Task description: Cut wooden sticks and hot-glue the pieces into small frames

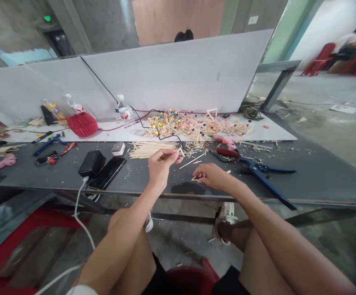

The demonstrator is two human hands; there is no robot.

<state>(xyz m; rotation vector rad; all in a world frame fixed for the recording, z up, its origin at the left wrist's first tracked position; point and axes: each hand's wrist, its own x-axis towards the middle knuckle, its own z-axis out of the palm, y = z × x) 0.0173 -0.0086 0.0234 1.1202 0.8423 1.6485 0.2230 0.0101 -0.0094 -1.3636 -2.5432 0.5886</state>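
Observation:
My left hand [161, 164] is raised a little above the table, thumb and fingertips pinched on a small angled piece of wooden sticks [181, 152]. Lower and to the right, my right hand [211, 175] rests close to the tabletop with its fingers closed on a thin wooden stick [194, 179]; most of that stick is hidden by the hand. Behind my left hand lies a row of loose wooden sticks [149, 150]. One single stick [192, 161] lies on the table between the hands.
At the back is a heap of sticks with coloured ball tips [178, 125]. A pink glue gun [225, 142] and blue-handled cutters [268, 180] lie right. To the left are a phone [108, 173], a black box [92, 163] with a white cable, and a bottle [125, 110].

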